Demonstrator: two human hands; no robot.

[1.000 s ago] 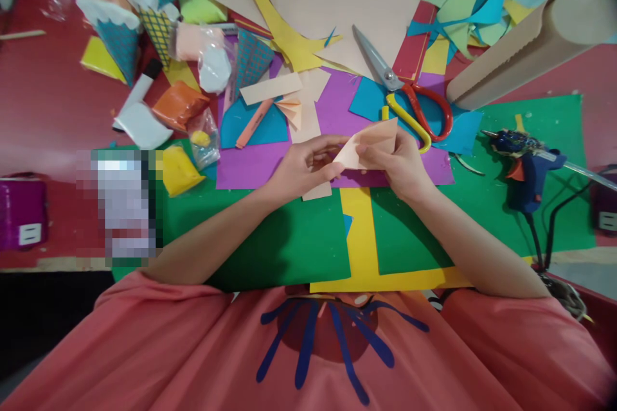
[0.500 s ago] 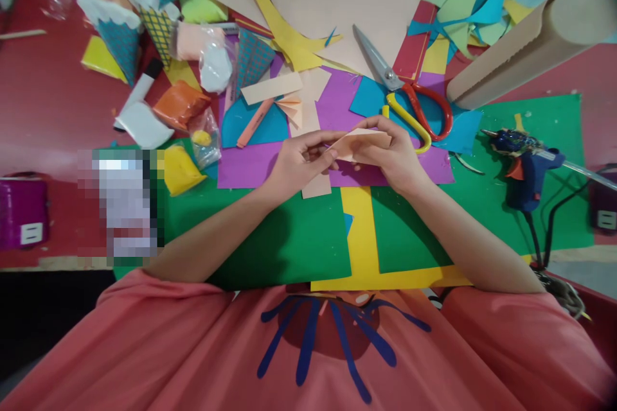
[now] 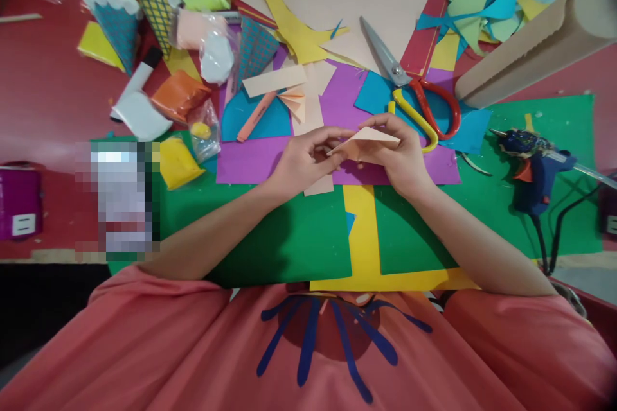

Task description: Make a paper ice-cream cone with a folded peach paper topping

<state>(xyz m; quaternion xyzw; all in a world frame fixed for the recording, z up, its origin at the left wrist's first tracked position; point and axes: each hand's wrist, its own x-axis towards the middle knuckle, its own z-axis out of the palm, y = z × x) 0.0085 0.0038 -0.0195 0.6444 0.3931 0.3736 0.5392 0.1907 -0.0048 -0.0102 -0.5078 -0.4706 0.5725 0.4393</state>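
Note:
Between my two hands is a small piece of peach paper (image 3: 369,140), bent so that its top edge rises to a point. My left hand (image 3: 308,157) pinches its left corner. My right hand (image 3: 402,148) grips the right side, thumb in front and fingers behind. Both hands hover over a purple sheet (image 3: 255,164) and a peach paper strip (image 3: 318,185). Just past them lie a small pleated peach fan (image 3: 294,101), an orange marker (image 3: 258,117) and another peach strip (image 3: 274,80). Scissors (image 3: 400,77) with one red and one yellow handle rest beyond my right hand.
A blue glue gun (image 3: 542,180) lies on the green sheet (image 3: 506,218) at right, near a peach paper roll (image 3: 525,38). Decorated paper cones (image 3: 116,26), bagged clay (image 3: 180,99) and a white marker (image 3: 137,87) crowd the left. Coloured scraps (image 3: 475,0) lie at back right.
The peach paper has tilted, its upper edge now peaking higher while both hands keep their hold. The whole view has shifted slightly.

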